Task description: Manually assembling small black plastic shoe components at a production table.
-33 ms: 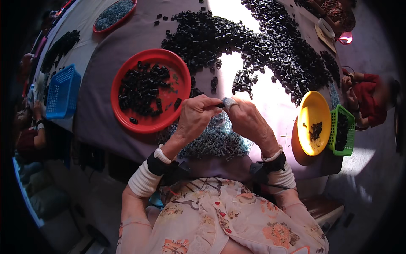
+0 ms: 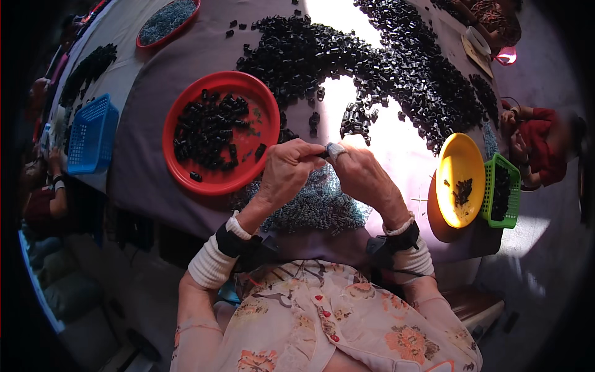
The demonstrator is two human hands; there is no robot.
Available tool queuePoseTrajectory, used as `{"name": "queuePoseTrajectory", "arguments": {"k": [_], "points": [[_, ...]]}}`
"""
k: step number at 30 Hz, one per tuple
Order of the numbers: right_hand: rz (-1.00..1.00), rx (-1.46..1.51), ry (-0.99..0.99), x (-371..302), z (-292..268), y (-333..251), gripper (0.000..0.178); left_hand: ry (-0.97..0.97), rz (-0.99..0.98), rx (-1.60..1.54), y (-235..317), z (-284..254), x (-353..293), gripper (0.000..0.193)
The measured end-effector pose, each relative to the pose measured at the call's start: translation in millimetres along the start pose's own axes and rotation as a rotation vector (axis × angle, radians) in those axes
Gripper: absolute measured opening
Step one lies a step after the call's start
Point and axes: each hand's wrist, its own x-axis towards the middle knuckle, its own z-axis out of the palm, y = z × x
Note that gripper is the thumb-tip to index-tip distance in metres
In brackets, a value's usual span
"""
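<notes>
In the head view, the left hand (image 2: 286,170) and the right hand (image 2: 361,175) are brought together above the table (image 2: 142,155), fingertips meeting over a heap of small metal springs (image 2: 313,208). A small black part (image 2: 323,152) is pinched between the fingertips of the two hands; the left fingers are curled tight around it, and the right thumb and forefinger are closed against it from the other side. Whether a spring is also gripped there cannot be told, the piece being too small. The right fingertip appears to be wrapped in pale tape.

Just to the left of the hands a red plate (image 2: 186,180) is set, with black parts lying in it. Beyond the hands a wide heap of loose black parts (image 2: 372,68) is spread across the cloth. To the right a yellow plate (image 2: 455,161) with a few pieces and a green basket (image 2: 509,170) are placed side by side. A blue basket (image 2: 90,133) is seen at the far left edge.

The step in hand is judged to be fitting work on one piece. It is best done with the part held steady and close over the springs, so that anything dropped is caught on the heap, and with the pinch kept light enough for the piece to be turned.
</notes>
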Motion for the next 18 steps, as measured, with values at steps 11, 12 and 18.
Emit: {"name": "queuePoseTrajectory", "arguments": {"k": [11, 12, 18], "points": [[0.105, -0.011, -0.042, 1.9, -9.6, -5.7, 0.008, -0.033, -0.218, -0.371, -2.6, 0.1, 1.7, 0.019], [0.168, -0.029, -0.013, 1.5, -7.5, -7.7, 0.011, -0.033, -0.217, -0.371, -2.5, 1.4, 1.5, 0.019], [0.207, -0.205, 0.13, -1.2, 10.5, -4.2, 0.018, -0.037, -0.236, -0.537, -7.5, 6.9, 1.4, 0.02]]}}
